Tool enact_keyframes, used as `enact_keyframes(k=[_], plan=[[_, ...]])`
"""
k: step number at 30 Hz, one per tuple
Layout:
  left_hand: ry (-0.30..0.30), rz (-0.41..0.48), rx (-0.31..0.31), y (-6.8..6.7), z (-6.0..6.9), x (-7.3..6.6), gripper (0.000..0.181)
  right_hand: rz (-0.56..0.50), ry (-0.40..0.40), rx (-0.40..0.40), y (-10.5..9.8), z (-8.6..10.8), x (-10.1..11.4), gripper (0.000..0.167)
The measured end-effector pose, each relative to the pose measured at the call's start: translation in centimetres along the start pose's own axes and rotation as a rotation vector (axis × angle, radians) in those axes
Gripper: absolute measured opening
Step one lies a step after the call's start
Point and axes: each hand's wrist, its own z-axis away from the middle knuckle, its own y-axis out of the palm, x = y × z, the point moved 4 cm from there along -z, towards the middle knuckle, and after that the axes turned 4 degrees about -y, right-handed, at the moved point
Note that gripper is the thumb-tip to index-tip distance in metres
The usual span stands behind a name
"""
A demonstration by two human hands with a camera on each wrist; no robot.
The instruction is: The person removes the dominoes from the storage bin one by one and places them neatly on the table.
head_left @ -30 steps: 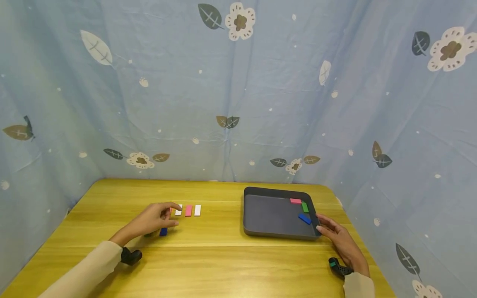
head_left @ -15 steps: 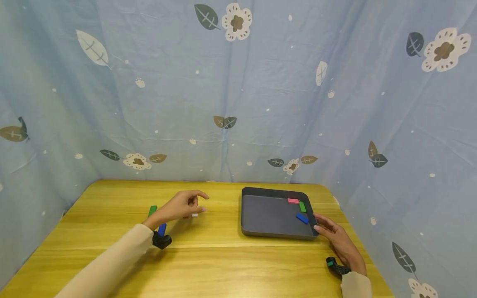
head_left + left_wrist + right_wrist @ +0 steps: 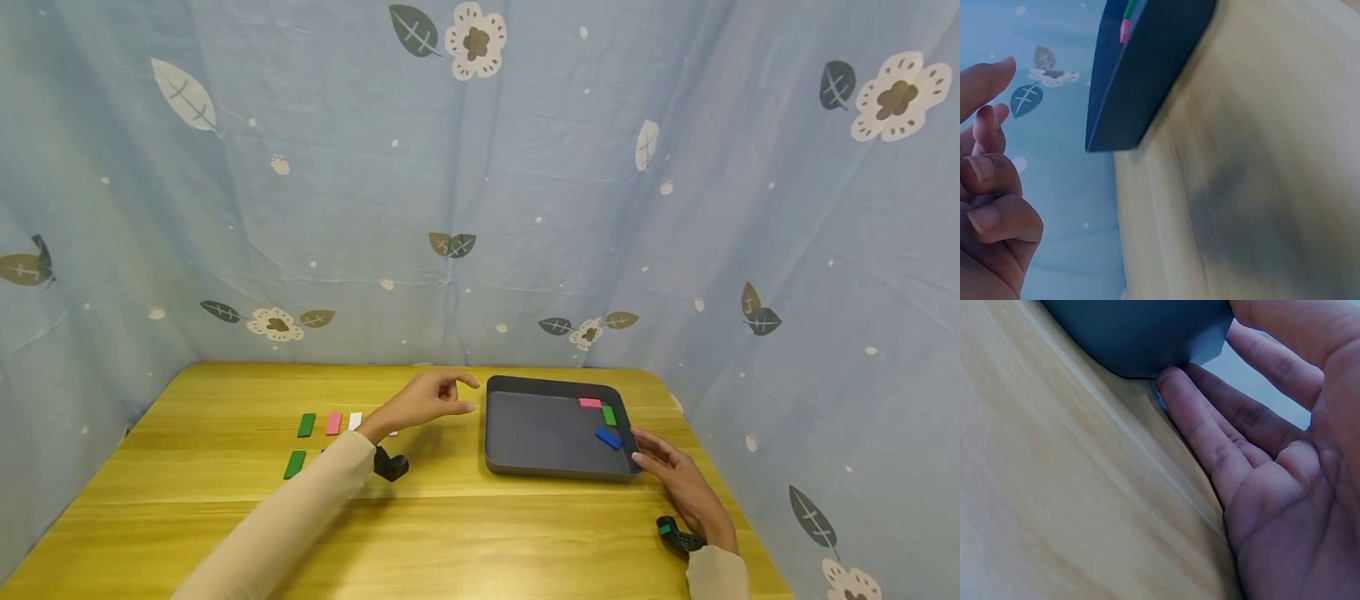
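Here, tray against right grip.

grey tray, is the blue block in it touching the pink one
No, the head view shows bare floor of the grey tray between the blue block and the pink block.

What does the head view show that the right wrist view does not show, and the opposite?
Only the head view shows the left hand, the curtain's printed flowers, the pink block, green block and blue block inside the tray, and other blocks on the table.

Only the right wrist view shows the palm side of the right hand, with a fingertip at the tray's lower edge.

Both show the right hand, the tray and the table.
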Motion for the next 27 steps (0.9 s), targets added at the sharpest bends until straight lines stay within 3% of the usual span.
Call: enact_keyframes(k=[11, 19, 27], plan=[[0.018, 0.031, 0.047, 3.6, -4.9, -1.7, 0.035, 0.031, 0.009, -0.006, -0.8, 0.4, -0.1, 0.064], [0.029, 0.044, 0.077, 6.2, -7.3, -3.0, 0.035, 0.030, -0.002, -0.005, -0.5, 0.2, 0.1, 0.063], [0.026, -0.009, 0.102, 9.3, -8.8, -3.5, 0.031, 0.016, -0.019, 0.001, -0.1, 0.0, 0.0, 0.061]])
